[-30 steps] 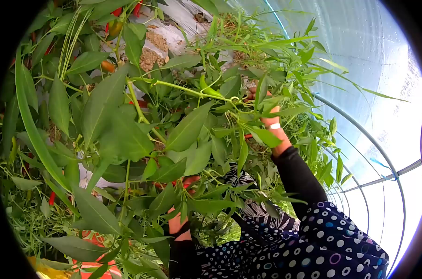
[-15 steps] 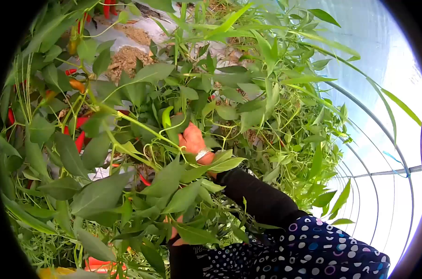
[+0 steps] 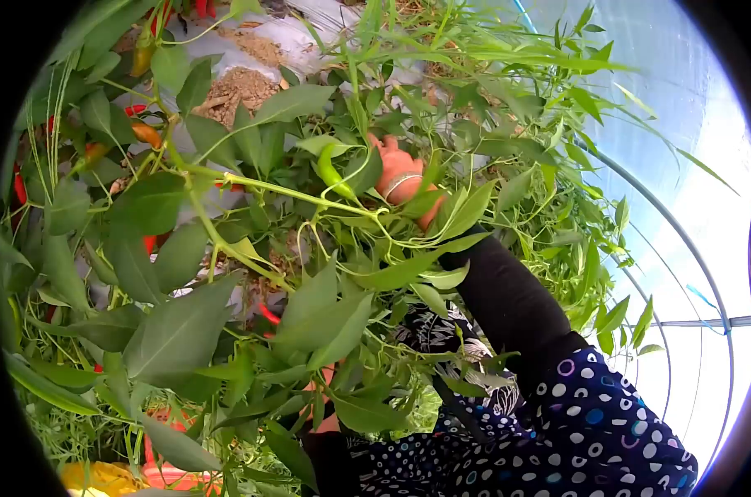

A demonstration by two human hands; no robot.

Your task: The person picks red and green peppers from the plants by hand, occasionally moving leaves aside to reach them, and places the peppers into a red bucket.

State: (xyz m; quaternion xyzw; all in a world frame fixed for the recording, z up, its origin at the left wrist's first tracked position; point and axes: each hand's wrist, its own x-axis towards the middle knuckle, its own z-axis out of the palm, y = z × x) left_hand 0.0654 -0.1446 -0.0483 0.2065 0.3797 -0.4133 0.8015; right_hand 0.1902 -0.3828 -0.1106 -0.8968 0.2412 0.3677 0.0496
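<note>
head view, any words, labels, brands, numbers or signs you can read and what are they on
None: no readable text shows anywhere.
The dotted sleeve and the black-and-white patterned cloth show patterns, with no letters that can be made out.
The pale wristband is too small to tell any marking.
The red object and yellow object at lower left are partly hidden; no lettering shows on either.

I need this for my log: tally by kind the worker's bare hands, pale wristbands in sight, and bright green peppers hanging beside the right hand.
Bare hands: 2 (right hand; left hand, mostly hidden by leaves)
Pale wristband: 1, on the right wrist
Bright green pepper: 1, beside the right hand
Total: 4
</note>
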